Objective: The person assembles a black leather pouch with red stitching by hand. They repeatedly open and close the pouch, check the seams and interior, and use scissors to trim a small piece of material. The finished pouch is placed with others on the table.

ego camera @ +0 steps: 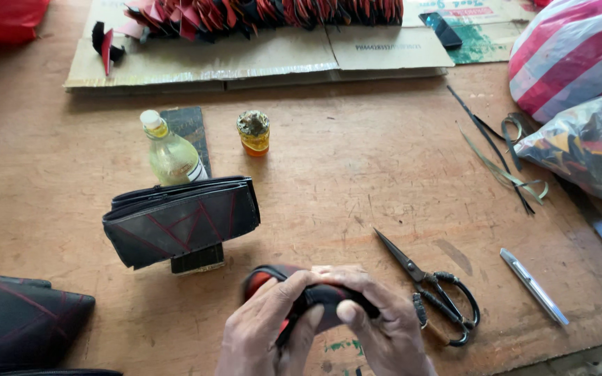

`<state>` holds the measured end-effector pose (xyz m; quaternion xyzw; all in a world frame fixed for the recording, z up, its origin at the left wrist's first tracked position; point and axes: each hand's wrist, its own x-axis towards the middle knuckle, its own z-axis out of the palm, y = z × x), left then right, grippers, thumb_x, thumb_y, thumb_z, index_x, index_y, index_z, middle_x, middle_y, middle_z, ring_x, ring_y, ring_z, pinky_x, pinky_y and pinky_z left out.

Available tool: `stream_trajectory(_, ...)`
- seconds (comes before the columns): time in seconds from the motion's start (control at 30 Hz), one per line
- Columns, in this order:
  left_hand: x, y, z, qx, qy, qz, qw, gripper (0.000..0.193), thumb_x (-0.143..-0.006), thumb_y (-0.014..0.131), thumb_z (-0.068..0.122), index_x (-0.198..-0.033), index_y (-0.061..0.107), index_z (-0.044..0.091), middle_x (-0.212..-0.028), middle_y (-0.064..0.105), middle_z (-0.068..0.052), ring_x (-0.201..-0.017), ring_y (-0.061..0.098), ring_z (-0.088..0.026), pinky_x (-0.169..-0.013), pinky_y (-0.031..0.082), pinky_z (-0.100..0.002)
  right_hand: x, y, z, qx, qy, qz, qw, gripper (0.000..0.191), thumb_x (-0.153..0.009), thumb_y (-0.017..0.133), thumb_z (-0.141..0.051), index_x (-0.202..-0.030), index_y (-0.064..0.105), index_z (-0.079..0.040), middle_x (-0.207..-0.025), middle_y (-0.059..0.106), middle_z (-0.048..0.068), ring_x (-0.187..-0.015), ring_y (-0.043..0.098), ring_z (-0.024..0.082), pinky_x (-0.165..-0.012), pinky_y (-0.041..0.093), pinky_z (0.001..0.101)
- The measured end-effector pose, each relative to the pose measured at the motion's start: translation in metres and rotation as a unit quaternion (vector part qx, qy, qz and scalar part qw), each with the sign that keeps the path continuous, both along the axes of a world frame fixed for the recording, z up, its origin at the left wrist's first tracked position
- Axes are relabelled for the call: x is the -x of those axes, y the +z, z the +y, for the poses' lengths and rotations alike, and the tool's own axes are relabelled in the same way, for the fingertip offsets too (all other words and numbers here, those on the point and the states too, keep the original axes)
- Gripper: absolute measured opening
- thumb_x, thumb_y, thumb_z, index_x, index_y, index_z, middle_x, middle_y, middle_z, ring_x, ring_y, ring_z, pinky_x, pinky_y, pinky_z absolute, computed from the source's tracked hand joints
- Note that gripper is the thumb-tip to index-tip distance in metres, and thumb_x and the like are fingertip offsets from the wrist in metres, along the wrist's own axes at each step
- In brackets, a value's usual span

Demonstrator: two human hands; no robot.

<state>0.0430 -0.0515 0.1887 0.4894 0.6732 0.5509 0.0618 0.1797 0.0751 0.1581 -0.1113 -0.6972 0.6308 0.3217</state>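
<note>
Both my hands grip one small black and red folded piece (267,276) low in the middle of the view. My left hand (263,327) wraps it from the left, thumb pressed over its black edge. My right hand (377,317) covers its right end, thumb tucked underneath. Just above and left, a curved black panel with red stitched lines (182,219) stands on edge over a dark block. Black-handled scissors (433,289) lie shut just right of my right hand.
A small glass bottle of yellowish liquid (170,152) and an amber jar (253,132) stand behind the panel. A silver pen (534,285) lies right. Flattened cardboard (273,56) holds several red-black pieces. Striped and clear bags (573,56) sit right; dark stitched panels (22,320) left.
</note>
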Motion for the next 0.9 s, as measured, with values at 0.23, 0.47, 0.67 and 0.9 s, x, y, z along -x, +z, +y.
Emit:
stream_trajectory(0.23, 0.027, 0.014, -0.031, 0.245, -0.158, -0.032, 0.956, 0.091, -0.075, 0.081, 0.007, -0.155, 0.038, 0.002, -0.11, 0.07, -0.021, -0.103, 0.068, -0.038, -0.086, 0.052, -0.046, -0.004, -0.025, -0.012, 0.097, 0.072, -0.223, 0.967, 0.041, -0.099, 0.062, -0.029, -0.129, 0.068, -0.003, -0.113, 0.074, 0.015, -0.105, 0.07, 0.019, -0.093, 0.057, 0.0331)
stream_trajectory(0.47, 0.024, 0.008, -0.042, 0.235, -0.156, -0.046, 0.958, 0.073, -0.072, 0.081, 0.003, -0.14, 0.055, 0.005, -0.108, 0.076, -0.016, -0.108, 0.074, -0.032, -0.088, 0.056, -0.042, -0.011, 0.0, -0.012, -0.285, 0.072, -0.094, 0.951, 0.038, -0.09, 0.071, -0.008, -0.128, 0.071, -0.012, -0.121, 0.067, 0.012, -0.105, 0.069, 0.021, -0.085, 0.06, 0.0328)
stream_trajectory(0.67, 0.022, 0.017, -0.041, 0.363, -0.16, -0.098, 0.913, 0.094, -0.07, 0.085, 0.01, -0.153, 0.042, 0.014, -0.109, 0.074, -0.013, -0.102, 0.073, -0.028, -0.086, 0.056, -0.039, 0.005, 0.027, -0.003, -0.283, 0.166, -0.107, 0.939, 0.027, -0.087, 0.073, 0.002, -0.113, 0.071, -0.005, -0.116, 0.071, 0.009, -0.102, 0.072, 0.022, -0.079, 0.061, 0.0321)
stream_trajectory(0.9, 0.012, -0.003, -0.041, 0.457, -0.123, 0.039, 0.88, 0.097, -0.08, 0.079, 0.013, -0.159, 0.024, 0.006, -0.105, 0.068, -0.018, -0.101, 0.066, -0.033, -0.088, 0.05, -0.044, 0.014, 0.018, -0.001, -0.241, 0.178, -0.184, 0.936, 0.012, -0.087, 0.075, -0.001, -0.097, 0.072, -0.006, -0.113, 0.07, 0.009, -0.094, 0.075, 0.02, -0.077, 0.063, 0.0301)
